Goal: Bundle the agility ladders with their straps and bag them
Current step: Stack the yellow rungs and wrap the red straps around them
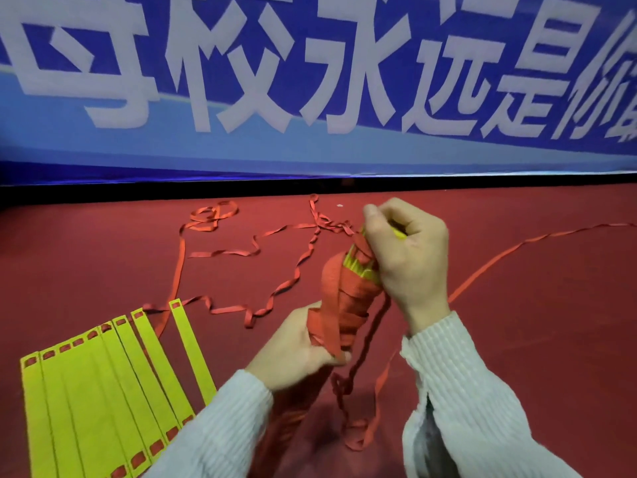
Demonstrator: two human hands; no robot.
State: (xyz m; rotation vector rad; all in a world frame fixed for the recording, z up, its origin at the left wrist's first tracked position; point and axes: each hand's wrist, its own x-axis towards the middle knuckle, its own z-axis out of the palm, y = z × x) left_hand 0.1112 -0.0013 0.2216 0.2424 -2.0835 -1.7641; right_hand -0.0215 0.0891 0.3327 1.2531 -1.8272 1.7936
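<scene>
Nearest of all, on the left, a second ladder (103, 391) lies flat on the red floor (534, 322). Its yellow slats are pushed side by side, and nothing is tied round them, so that one is not bundled yet. A little farther in, the left hand (293, 353) has its fingers curled round the near end of the first bundle (344, 298) and grips it, with a bit of red strap caught under the fingers. This bundle is held up off the floor and tilts away, and red strap is already wound round most of it. Only a little yellow shows at the far end. There the right hand (406, 250) curls its fingers over the top of the bundle and seems to pinch the strap against it. The wrapping looks more than half done, I think. Farther off, a lot of loose strap (262, 250) lies in loops and twists across the floor, and one long piece runs off to the right. It must be wound and tied. No bag can be seen, so the bagging is all left to do. At the far side hangs a blue banner (310, 81) with big white letters.
</scene>
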